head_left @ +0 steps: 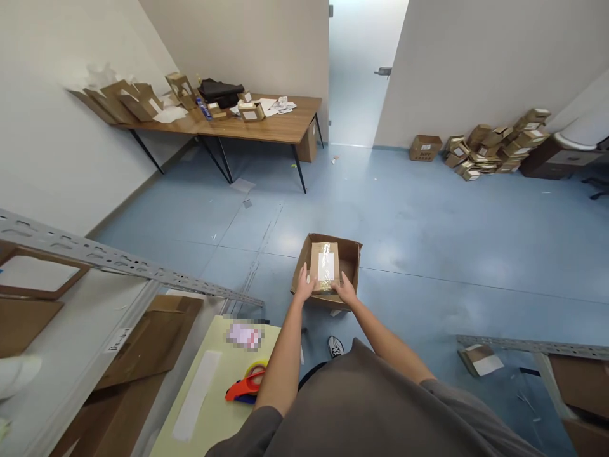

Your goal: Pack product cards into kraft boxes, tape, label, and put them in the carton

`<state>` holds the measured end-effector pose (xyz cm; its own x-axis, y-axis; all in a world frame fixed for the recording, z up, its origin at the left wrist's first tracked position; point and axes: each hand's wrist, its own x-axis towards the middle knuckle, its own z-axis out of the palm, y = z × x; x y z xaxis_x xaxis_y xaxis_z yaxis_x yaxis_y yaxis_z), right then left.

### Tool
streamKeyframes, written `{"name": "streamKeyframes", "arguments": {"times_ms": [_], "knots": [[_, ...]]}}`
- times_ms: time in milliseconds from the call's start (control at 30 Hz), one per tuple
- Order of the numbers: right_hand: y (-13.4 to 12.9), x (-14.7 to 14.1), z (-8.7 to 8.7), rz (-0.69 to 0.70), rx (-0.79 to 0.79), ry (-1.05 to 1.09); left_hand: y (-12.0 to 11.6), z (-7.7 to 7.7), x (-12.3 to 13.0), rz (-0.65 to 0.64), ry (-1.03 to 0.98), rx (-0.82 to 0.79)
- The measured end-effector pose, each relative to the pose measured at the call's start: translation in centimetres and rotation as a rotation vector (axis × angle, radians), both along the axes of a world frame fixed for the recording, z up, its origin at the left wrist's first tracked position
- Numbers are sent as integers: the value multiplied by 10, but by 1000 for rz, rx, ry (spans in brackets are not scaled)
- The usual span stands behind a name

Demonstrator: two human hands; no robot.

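A small taped cardboard box (332, 249) with a white label lies over the inside of a larger open carton (351, 260). My left hand (304, 285) is at the small box's near left corner, and my right hand (346, 290) is at its near right corner. Both hands hold the box between them, thumbs turned inward near its front edge. The undersides of the fingers are partly hidden. The open carton surrounds the small box, with bare inner space showing on its right side.
A yellow-green surface (209, 387) at lower left bears an orange tape dispenser (242, 386). Metal shelving (190, 279) stands at left. A wooden table (271, 129) is ahead, and piled boxes (490, 149) lie at far right.
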<state>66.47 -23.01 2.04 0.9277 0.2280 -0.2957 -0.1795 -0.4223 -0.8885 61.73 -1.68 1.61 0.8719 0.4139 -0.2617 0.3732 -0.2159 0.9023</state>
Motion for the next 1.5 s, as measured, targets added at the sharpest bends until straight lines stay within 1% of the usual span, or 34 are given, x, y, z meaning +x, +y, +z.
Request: {"name": "streamKeyframes", "arguments": {"times_ms": [67, 133, 267, 400, 533, 667, 800, 900, 1000, 1067, 1200, 1300, 1400, 1500], "knots": [[-2, 7, -1, -28, -45, -25, 8, -1, 0, 77, 100, 58], [-1, 10, 4, -20, -17, -82, 14, -2, -6, 136, 126, 63], [12, 13, 23, 67, 80, -170, 22, -2, -25, 251, 47, -4], [30, 10, 38, 142, 98, -190, 26, 1, -48, 357, -9, -68], [46, -7, 46, 188, 119, -184, 32, 10, -78, 410, -20, -59], [67, -45, 51, 254, 142, -190, 42, 23, -124, 450, -56, -39], [94, -97, 54, 341, 168, -194, 50, 38, -187, 504, -125, -26], [118, -145, 55, 408, 192, -184, 55, 50, -248, 577, -157, -36], [146, -200, 57, 492, 206, -174, 62, 62, -321, 676, -214, -31], [164, -240, 59, 568, 216, -176, 67, 66, -374, 749, -247, -22], [197, -325, 60, 725, 231, -179, 77, 65, -481, 885, -313, -4], [215, -385, 63, 830, 240, -183, 83, 63, -548, 992, -341, 1], [225, -434, 71, 933, 243, -196, 87, 66, -598, 1051, -347, 12], [226, -463, 79, 1010, 224, -218, 84, 68, -627, 1077, -352, 32]]}}
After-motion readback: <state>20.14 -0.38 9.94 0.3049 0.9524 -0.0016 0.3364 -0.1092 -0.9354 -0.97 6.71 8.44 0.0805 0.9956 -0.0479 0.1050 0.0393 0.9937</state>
